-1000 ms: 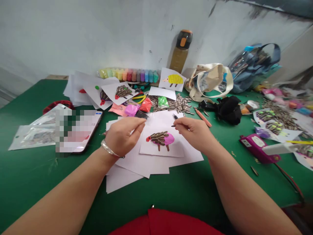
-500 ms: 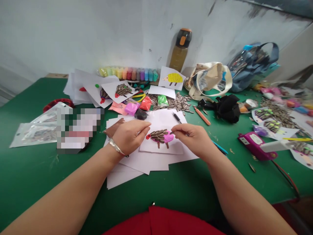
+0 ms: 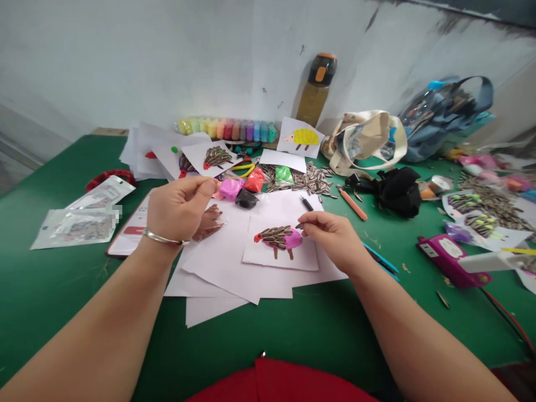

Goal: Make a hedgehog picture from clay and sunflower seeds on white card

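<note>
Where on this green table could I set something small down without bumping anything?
In front: bare table between the papers and the red cloth. Left: between the packets and left arm. Right: between the right arm and purple device, though a loose seed lies there. It's crowded along the wall, with coloured packs, bags and heaped seeds.

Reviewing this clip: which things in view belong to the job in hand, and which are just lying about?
Seem to belong:
- seed, apparently, pinched in the right hand
- picture card beside that hand, partly covered with seeds
- loose seed pile behind

Seem just lying about:
- bottle
- phone
- cream bag
- purple box
</note>
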Tool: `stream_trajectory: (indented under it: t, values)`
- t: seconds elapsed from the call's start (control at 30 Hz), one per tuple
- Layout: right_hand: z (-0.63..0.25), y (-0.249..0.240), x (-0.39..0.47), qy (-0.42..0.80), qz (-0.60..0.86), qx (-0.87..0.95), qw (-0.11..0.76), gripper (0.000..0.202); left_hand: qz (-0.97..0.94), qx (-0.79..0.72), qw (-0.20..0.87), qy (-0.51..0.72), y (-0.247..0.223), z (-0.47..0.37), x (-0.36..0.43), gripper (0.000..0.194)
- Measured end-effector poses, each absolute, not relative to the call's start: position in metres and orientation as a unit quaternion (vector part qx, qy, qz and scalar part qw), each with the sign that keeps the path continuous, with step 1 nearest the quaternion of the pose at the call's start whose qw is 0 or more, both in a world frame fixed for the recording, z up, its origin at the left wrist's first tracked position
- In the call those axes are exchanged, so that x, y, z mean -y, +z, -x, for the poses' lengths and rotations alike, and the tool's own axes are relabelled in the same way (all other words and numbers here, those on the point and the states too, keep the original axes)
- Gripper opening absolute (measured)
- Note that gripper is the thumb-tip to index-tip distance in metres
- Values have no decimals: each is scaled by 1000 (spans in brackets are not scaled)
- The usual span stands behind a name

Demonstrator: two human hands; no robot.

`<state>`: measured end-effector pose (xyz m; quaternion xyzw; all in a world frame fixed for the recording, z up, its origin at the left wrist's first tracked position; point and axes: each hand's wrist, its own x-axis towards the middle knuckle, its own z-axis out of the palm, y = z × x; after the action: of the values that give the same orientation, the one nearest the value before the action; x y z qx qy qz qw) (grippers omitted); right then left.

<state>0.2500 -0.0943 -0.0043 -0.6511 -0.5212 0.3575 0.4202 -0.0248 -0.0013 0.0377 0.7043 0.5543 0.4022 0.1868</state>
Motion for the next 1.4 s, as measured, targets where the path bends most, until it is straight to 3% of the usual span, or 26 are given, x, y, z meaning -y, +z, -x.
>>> stream_trajectory:
  t: [0.17,0.33,0.6,0.8,1.2,1.4]
  values:
    - [-248,-1,96,412,623,507,431,18,-692,-558,296,349,41,19,7,30]
    - [-250,0,96,427,610,491,453,19,-813,-482,168,280,34,11,14,25]
    - [-248,-6,94,317,658,568,378,20,-943,-251,64,210,-7,-25,39,51]
    - [-248,-7,95,282,651,620,335,20,-953,-269,81,111,-18,-29,37,70]
    - [-247,-2,97,199,631,703,262,23,-945,-303,114,50,-17,-30,40,69]
    - [-246,-4,96,182,618,715,271,19,-944,-307,112,51,-19,-31,41,66]
